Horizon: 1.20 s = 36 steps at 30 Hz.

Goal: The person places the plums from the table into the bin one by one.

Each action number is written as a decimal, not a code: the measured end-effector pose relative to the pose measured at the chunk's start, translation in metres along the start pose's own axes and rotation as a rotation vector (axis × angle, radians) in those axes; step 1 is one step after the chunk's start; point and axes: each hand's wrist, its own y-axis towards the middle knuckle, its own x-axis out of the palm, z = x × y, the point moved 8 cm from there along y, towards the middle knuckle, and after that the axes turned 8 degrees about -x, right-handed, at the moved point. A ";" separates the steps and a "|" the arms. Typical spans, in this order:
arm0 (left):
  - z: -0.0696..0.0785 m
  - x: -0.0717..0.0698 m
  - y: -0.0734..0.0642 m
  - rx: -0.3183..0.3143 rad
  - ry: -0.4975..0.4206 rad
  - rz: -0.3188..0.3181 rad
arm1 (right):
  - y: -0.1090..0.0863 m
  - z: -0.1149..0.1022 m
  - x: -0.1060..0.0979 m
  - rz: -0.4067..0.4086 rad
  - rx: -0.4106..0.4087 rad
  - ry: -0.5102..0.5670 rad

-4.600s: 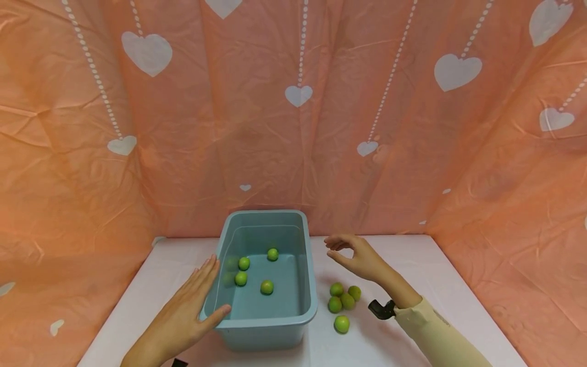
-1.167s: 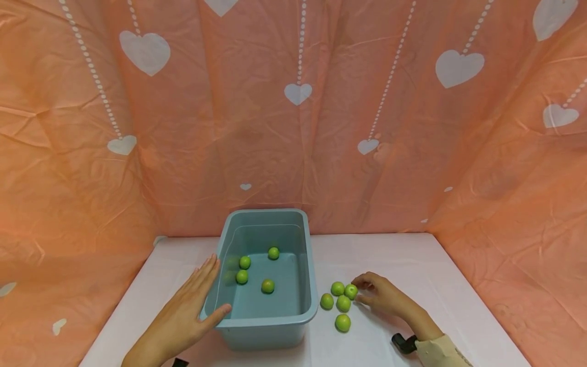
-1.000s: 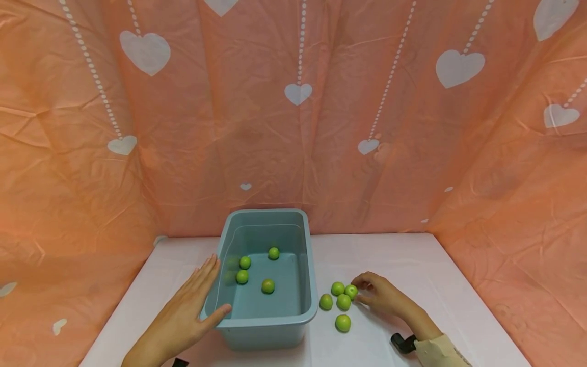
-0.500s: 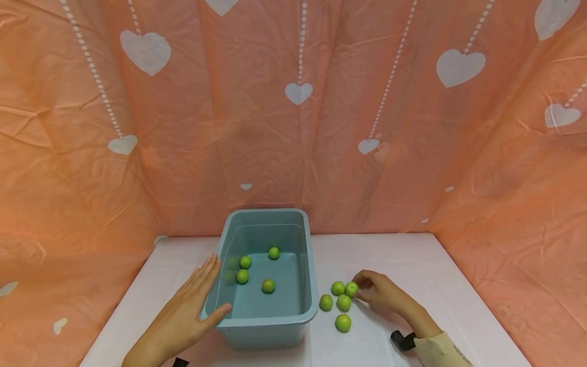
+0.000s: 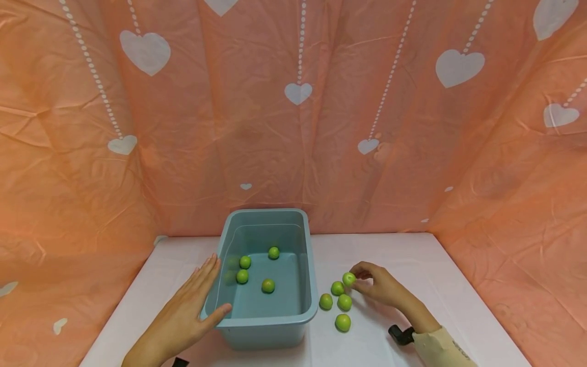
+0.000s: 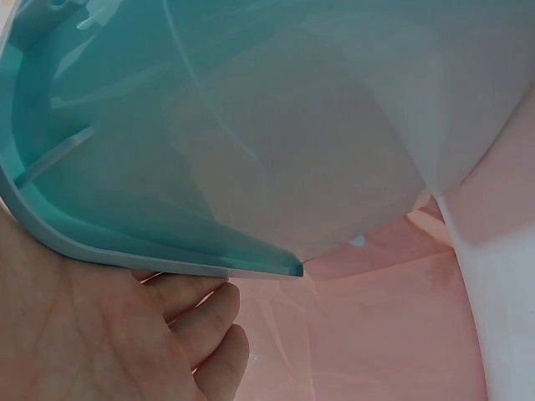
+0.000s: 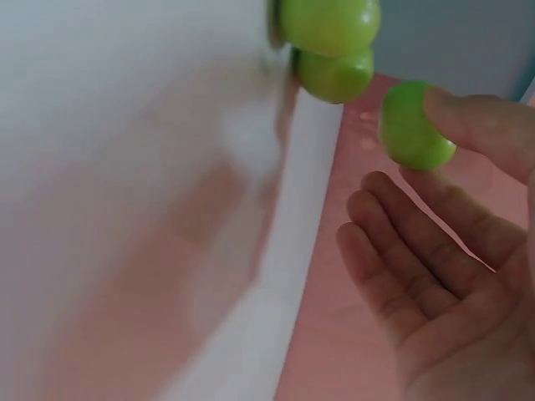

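Between thumb and index finger my right hand (image 5: 382,288) pinches a small round green fruit (image 5: 348,279), lifted off the table. In the right wrist view that fruit (image 7: 410,125) hangs apart from the others, and the remaining fingers (image 7: 401,259) stay extended. Several like green fruits (image 5: 344,302) lie on the table just left of this hand. My left hand (image 5: 183,308), its fingers straight, rests against the left rim of a blue-grey plastic tub (image 5: 263,322). Inside the tub, several green fruits (image 5: 268,285) lie spread over the floor. The left wrist view shows the tub's outer side (image 6: 251,150) above the fingers.
A white-covered table (image 5: 390,250) carries the tub and fruits. Orange sheets with white hearts (image 5: 293,163) enclose it behind and at both sides. A black wrist device (image 5: 401,335) sits on the right wrist.
The right hand came down to the fruits from above, took hold of one, and has now raised it slightly. Several loose fruits shifted a little. The left hand and tub stayed in place.
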 end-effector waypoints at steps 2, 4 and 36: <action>0.000 0.000 0.000 -0.001 0.001 0.002 | 0.003 -0.005 -0.002 0.009 -0.036 -0.008; 0.000 0.000 0.000 -0.001 0.001 0.001 | 0.006 -0.010 -0.004 0.015 -0.065 -0.015; 0.000 -0.001 -0.001 0.005 0.006 0.013 | 0.054 -0.073 -0.044 0.093 -0.160 -0.051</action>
